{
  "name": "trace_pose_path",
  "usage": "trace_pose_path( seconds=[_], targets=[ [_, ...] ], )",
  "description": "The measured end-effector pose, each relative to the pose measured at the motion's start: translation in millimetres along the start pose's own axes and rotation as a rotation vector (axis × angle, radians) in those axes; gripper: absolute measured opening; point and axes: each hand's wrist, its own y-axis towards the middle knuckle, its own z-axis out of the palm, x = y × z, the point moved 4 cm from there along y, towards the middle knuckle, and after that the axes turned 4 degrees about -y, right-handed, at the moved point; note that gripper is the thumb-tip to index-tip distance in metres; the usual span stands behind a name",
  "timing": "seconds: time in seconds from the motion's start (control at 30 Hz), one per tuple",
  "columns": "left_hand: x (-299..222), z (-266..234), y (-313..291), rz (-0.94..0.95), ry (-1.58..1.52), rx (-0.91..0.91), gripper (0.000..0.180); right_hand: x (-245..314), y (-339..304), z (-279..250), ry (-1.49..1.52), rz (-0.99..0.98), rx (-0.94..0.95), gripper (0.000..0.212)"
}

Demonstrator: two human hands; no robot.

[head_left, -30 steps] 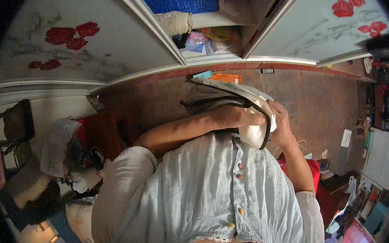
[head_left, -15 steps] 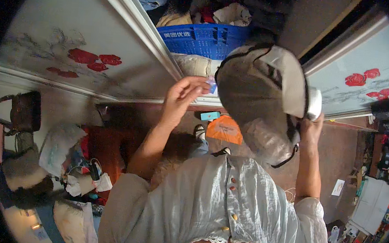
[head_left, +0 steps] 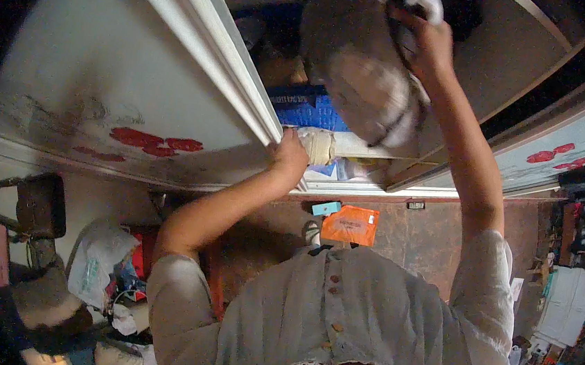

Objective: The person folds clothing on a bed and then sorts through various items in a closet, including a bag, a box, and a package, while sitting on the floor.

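Observation:
Up inside the open wardrobe, my right hand point(head_left: 433, 49) is closed on the dark-edged rim of a grey, see-through bag point(head_left: 367, 85). A pale bulky thing shows through the bag's lower part, too blurred to name. A rounded white thing point(head_left: 426, 3) sits at my right fingers; whether I hold it too is unclear. My left hand point(head_left: 289, 160) is closed at the edge of the left sliding door point(head_left: 246, 81), its fingertips partly hidden. Just beside it, a cream wrapped bundle point(head_left: 320, 147) lies on the wardrobe floor.
Behind the bag stands a blue plastic crate point(head_left: 306, 107) with cloth in it. The right sliding door point(head_left: 560, 150) bears red flowers. On the floor lie an orange packet point(head_left: 350, 226) and a small turquoise box point(head_left: 326, 208). Bags and clutter line the left; a white cabinet point(head_left: 566, 304) is at right.
My right hand has carried the grey bag up and forward into the wardrobe. My left hand has moved down to the left door's edge, and the view has shifted closer to the wardrobe.

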Motion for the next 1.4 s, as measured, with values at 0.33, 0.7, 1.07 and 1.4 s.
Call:
trace_pose_path(
  seconds=[0.33,0.7,1.07,1.4],
  targets=[
    [4.0,0.0,-9.7,-0.007,0.051,-0.321,0.024,-176.4,113.3,123.1,0.093,-0.157,0.027,0.024],
    [1.5,14.8,-2.7,0.107,0.036,-0.263,0.016,-187.5,-2.1,14.3,-0.418,0.108,0.346,0.034],
    [-25.5,7.8,18.9,0.053,-0.185,-0.186,0.016,-247.7,-351.8,-273.4,-0.442,0.786,0.276,0.015],
    [-147.9,230.8,138.7,-1.280,-2.448,0.073,0.078,-235.6,-697.2,-418.4,-0.539,1.245,-0.101,0.012]
  ],
)
